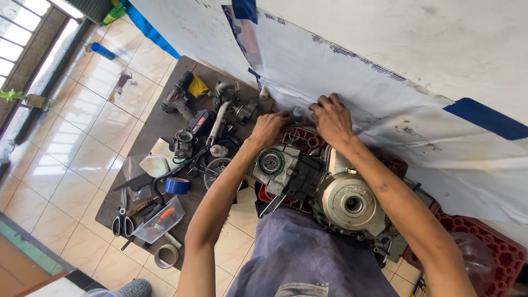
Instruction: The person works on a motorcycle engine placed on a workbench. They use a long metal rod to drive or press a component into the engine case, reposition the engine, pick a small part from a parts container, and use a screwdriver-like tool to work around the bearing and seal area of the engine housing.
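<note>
A grey motorcycle engine (335, 192) with a round side cover sits on a red plastic crate (484, 236) in front of me. Past its far end, my left hand (269, 127) and my right hand (331, 118) meet around a small grey cylindrical part (297, 113). The fingers of both hands curl around the part, close to the white sheet (352, 82) taped on the wall. How each hand grips the part is partly hidden by the fingers.
A brown board (157, 126) on the tiled floor carries a cordless drill (179, 93), engine parts (225, 110), blue tape roll (177, 186), scissors (123, 223), a clear plastic tray (159, 220) and a tape ring (166, 256). A window stands at the far left.
</note>
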